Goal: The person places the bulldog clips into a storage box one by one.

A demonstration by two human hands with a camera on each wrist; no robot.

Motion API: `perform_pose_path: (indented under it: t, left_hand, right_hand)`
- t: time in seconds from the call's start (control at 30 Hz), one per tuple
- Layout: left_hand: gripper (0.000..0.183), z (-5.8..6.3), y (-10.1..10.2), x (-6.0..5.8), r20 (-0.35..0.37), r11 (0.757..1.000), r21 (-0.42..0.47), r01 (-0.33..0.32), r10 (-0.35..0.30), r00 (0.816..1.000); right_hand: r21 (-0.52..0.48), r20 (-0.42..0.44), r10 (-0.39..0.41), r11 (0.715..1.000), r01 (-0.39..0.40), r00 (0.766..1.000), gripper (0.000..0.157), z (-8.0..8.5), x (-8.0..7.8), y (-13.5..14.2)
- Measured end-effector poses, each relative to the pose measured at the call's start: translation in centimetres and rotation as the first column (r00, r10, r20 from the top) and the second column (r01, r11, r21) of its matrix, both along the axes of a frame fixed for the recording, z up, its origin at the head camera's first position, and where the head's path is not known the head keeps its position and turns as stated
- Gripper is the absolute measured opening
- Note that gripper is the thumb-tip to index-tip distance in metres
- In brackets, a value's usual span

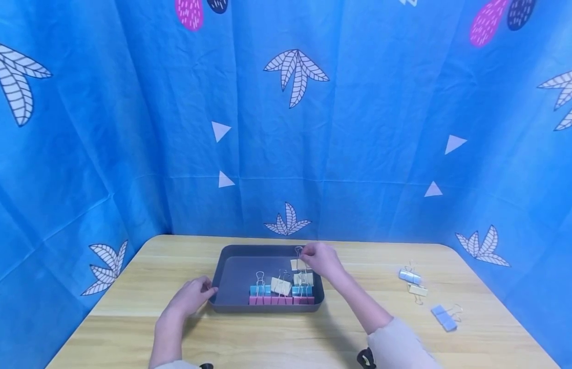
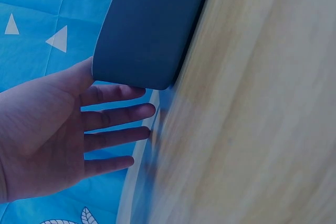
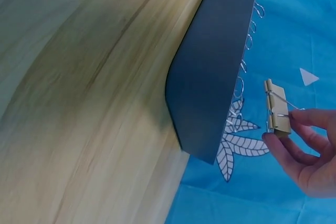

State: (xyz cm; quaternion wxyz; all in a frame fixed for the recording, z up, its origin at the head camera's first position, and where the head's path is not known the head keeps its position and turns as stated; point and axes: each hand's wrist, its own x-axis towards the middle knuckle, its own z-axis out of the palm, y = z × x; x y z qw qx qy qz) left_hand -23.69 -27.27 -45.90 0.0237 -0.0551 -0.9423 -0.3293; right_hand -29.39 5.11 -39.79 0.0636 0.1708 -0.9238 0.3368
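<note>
At the right side of a dark grey tray (image 1: pixel 235 271), my right hand (image 1: pixel 323 260) pinches a yellow binder clip (image 3: pixel 278 108) between thumb and fingertips. In the right wrist view this clip hangs apart from the tray wall. Inside the tray, pink binder clips (image 1: pixel 282 301) line the front wall with their wire handles up. Teal binder clips (image 1: pixel 260 290) stand behind them at left and right. One yellow binder clip (image 1: pixel 280 286) leans in the middle, and another yellow clip (image 1: pixel 304 279) is at the right. My left hand (image 2: pixel 50 124) holds the tray's left edge by thumb and forefinger, other fingers straight.
On the wooden table (image 1: pixel 359 307) to the right lie a light blue binder clip (image 1: pixel 409 277), a yellow binder clip (image 1: pixel 417 290) and a pale blue-violet binder clip (image 1: pixel 444 318). A blue patterned curtain (image 1: pixel 286 154) hangs behind and beside the table.
</note>
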Motion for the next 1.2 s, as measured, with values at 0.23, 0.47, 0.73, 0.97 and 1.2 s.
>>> perform_pose_path:
  t: [0.23, 0.47, 0.73, 0.97, 1.2]
  left_hand:
    - [0.021, 0.1, 0.0, 0.1, 0.004, 1.000, -0.003, -0.002, 0.002, 1.000]
    - [0.021, 0.1, -0.1, 0.0, 0.001, 1.000, -0.010, 0.000, 0.000, 1.000]
    - [0.020, 0.0, 0.0, -0.1, 0.005, 1.000, -0.001, -0.007, 0.007, 1.000]
    - [0.019, 0.0, 0.0, -0.1, 0.009, 1.000, -0.002, -0.013, 0.013, 1.000]
    - [0.021, 0.0, 0.1, -0.1, 0.013, 1.000, -0.002, -0.013, 0.013, 1.000]
  right_hand:
    - [-0.042, 0.021, 0.003, 0.999, -0.002, 1.000, 0.008, 0.0, -0.4, -0.8]
    - [-0.058, 0.023, 0.023, 0.998, -0.022, 0.999, 0.010, -0.2, -0.8, -1.6]
    - [-0.050, -0.022, 0.038, 0.998, -0.039, 0.999, 0.009, -0.7, -1.3, -2.5]
    - [-0.011, -0.078, 0.035, 0.999, -0.036, 0.996, 0.005, -1.4, -1.7, -3.3]
    - [0.024, -0.060, 0.041, 0.999, -0.039, 0.997, 0.004, -2.3, -1.6, -3.9]
